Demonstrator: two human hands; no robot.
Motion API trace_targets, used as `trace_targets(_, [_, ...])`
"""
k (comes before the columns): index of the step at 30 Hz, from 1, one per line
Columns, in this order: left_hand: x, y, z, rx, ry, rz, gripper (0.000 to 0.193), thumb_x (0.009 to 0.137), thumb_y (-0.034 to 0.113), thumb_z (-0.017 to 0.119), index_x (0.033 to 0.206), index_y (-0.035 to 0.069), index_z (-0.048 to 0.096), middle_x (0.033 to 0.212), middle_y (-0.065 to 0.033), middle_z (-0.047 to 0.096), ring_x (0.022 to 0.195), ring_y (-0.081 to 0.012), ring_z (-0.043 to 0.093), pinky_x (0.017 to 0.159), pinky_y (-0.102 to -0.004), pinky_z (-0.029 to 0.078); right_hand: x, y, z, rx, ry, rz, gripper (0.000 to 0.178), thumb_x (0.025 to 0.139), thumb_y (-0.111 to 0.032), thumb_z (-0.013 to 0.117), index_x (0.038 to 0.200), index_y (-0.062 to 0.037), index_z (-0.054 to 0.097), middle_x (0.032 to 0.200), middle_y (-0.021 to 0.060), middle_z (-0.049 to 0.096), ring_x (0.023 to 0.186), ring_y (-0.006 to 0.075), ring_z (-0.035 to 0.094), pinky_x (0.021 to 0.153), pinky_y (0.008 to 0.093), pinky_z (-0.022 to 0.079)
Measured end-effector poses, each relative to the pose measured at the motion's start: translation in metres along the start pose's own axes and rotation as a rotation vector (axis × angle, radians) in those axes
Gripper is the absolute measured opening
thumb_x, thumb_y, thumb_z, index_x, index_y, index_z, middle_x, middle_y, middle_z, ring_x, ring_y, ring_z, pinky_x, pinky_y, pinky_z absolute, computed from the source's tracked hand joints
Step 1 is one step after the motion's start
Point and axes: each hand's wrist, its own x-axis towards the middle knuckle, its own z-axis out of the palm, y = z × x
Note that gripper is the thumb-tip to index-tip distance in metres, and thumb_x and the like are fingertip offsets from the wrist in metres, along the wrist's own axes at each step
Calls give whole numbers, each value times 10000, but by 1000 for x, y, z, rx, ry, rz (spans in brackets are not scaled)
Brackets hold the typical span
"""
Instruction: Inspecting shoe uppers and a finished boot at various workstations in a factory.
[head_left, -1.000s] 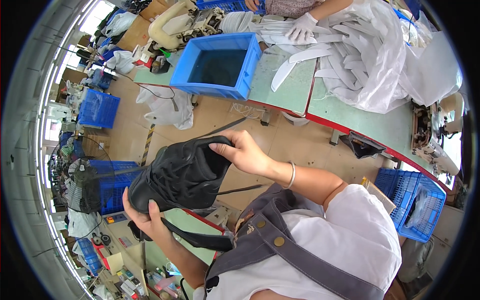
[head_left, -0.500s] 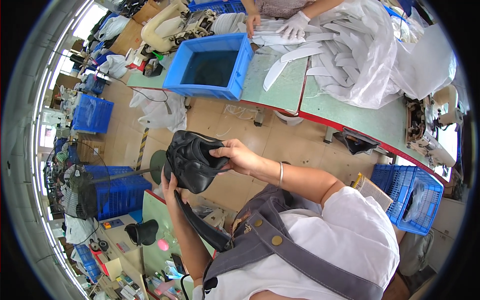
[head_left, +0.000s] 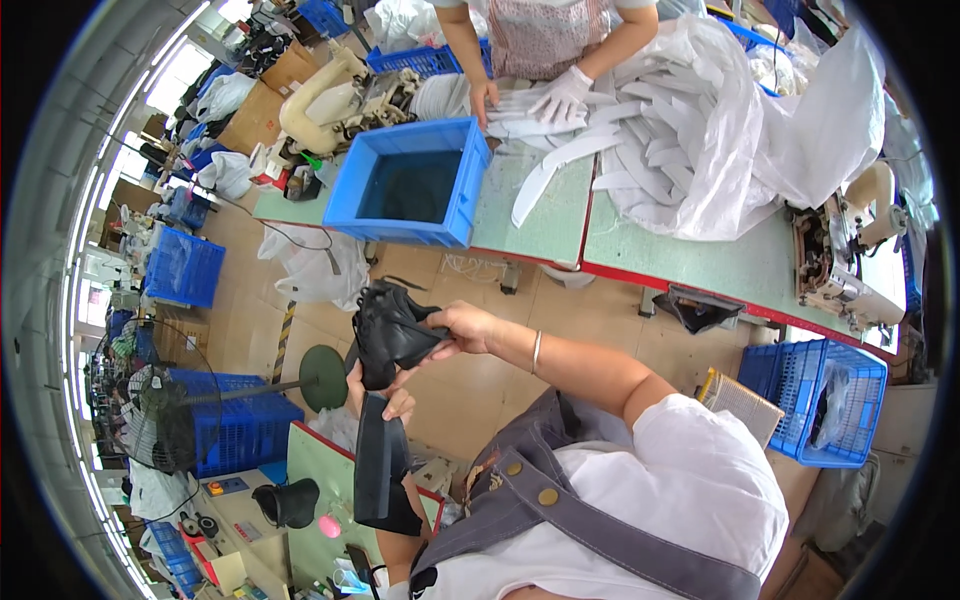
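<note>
A soft, creased black leather piece, its exact kind unclear, is held up in front of my body. My right hand grips its right edge, thumb on top. Below, my left hand has its fingers curled round the lower part, partly covered by the leather. From there a long, flat black panel hangs down over my left forearm; whether it joins the held piece I cannot tell. A similar black cup-shaped piece lies by the green side table.
Across from me, a co-worker's hands, one in a white glove, rest among pale strips on a green table. A blue bin sits at its edge. Left stand a fan and blue crates; another blue crate is right.
The leather piece has been turned and crumpled, its opening no longer facing up. My left hand has shifted right and lower, and the black panel now lies broad side up over my left forearm.
</note>
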Motion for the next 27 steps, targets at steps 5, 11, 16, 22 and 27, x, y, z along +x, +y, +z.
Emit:
trace_targets(5, [1, -8, -3, -30, -41, 117, 663, 859, 583, 322, 1194, 45, 516, 1364, -241, 364, 347, -121, 410, 412, -237, 319, -7, 5, 10, -523, 262, -321, 338, 832, -288, 640, 907, 37, 584, 854, 109, 613, 616, 173, 614, 515, 275, 537])
trace_targets(11, [-11, -7, -8, 32, -91, 73, 607, 868, 552, 324, 1106, 59, 586, 1118, -156, 599, 336, -129, 408, 395, -230, 302, -12, 8, -3, -1192, -9, -1368, 284, 791, -261, 656, 792, 9, 568, 895, 91, 547, 836, 273, 485, 743, 360, 436])
trace_targets(16, [-32, -22, 16, -134, -76, 259, 598, 861, 502, 373, 1272, 75, 452, 1140, -168, 580, 317, -170, 438, 309, -263, 350, -64, -27, 26, -1453, -491, -1297, 309, 716, -204, 710, 914, -8, 577, 1035, 113, 515, 900, 298, 471, 801, 383, 414])
trace_targets(22, [-60, -31, 43, -184, -183, 433, 654, 899, 482, 310, 1289, -39, 375, 1212, -221, 519, 364, -172, 457, 350, -260, 360, -107, -44, 57, -1553, -392, -1953, 201, 630, -108, 605, 815, -38, 567, 942, 71, 541, 753, 230, 508, 549, 311, 451])
trace_targets(27, [-86, -42, 38, -206, -72, 453, 656, 900, 484, 306, 1291, -39, 373, 1219, -218, 515, 367, -172, 456, 355, -261, 361, -115, -44, 63, -1362, -423, -2088, 177, 680, -118, 590, 810, -1, 614, 881, 117, 632, 713, 260, 564, 603, 318, 483])
